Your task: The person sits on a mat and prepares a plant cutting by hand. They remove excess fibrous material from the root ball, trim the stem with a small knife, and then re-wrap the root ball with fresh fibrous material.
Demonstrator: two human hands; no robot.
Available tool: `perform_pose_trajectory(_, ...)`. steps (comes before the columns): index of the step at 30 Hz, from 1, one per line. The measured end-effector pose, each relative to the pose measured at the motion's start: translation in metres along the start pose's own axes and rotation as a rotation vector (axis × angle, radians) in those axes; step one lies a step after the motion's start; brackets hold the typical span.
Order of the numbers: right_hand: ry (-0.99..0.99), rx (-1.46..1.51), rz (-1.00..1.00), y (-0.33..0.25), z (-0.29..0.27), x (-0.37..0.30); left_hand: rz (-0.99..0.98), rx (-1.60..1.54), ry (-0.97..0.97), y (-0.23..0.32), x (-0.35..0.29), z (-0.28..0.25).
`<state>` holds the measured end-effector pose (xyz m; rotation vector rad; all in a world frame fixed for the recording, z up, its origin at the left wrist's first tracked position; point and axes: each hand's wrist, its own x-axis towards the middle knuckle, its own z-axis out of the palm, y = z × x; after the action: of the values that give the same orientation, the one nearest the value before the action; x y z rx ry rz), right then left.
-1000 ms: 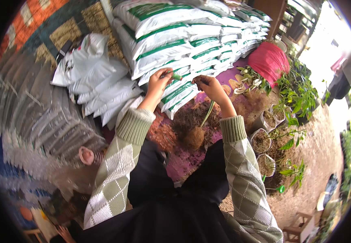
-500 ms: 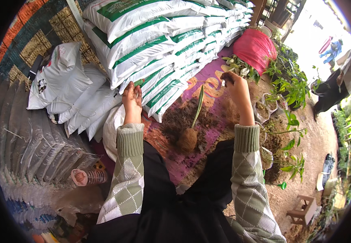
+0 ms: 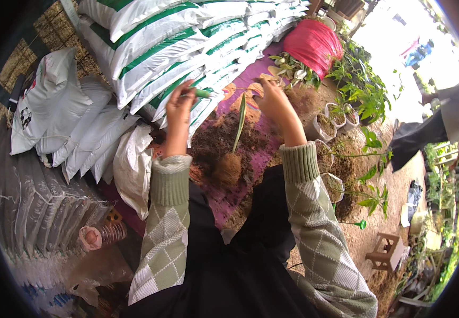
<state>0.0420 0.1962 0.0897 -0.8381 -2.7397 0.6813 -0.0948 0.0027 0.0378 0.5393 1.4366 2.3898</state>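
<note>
My left hand [image 3: 180,108] is raised in front of the stacked white and green sacks [image 3: 187,47] and pinches a short green strip [image 3: 204,93]. My right hand [image 3: 273,100] is lifted beside it with fingers closed around the top of a long green leaf [image 3: 239,124]. The leaf runs down to a brown root ball [image 3: 228,168] that sits on a heap of dark soil [image 3: 216,140] on a purple mat [image 3: 261,153].
White soft bags [image 3: 81,127] lie at the left. Small white pots with soil and seedlings [image 3: 340,159] line the right, a red sack [image 3: 314,42] stands behind them. A small wooden stool [image 3: 384,250] is at the lower right. A stack of clear cups [image 3: 102,236] lies at the lower left.
Both hands have come back closer together and the view has tilted. The left hand now holds a green strip; the right hand stays on the leaf above the root ball.
</note>
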Motion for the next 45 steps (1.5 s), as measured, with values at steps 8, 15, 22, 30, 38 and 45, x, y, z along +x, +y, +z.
perform_pose_trajectory(8,-0.001,0.664,-0.297,-0.059,0.035,-0.033,-0.123,-0.366,0.001,-0.009,-0.005,0.023)
perform_pose_trajectory(15,0.016,0.581,-0.062,-0.049,0.04,-0.029,-0.195,-0.392,-0.035,-0.027,-0.009,0.034)
perform_pose_trajectory(22,0.018,0.337,-0.157,-0.039,0.036,-0.034,-0.217,-0.384,-0.137,-0.027,-0.03,0.049)
perform_pose_trajectory(30,-0.099,0.388,-0.092,-0.029,0.025,-0.036,-0.175,-0.385,-0.088,-0.024,-0.048,0.047)
perform_pose_trajectory(38,-0.279,0.5,-0.214,-0.024,0.006,-0.041,-0.203,-0.319,0.158,-0.021,-0.036,0.022)
perform_pose_trajectory(45,-0.375,0.498,-0.346,-0.023,0.004,-0.05,-0.198,-0.35,0.307,-0.008,-0.03,-0.004)
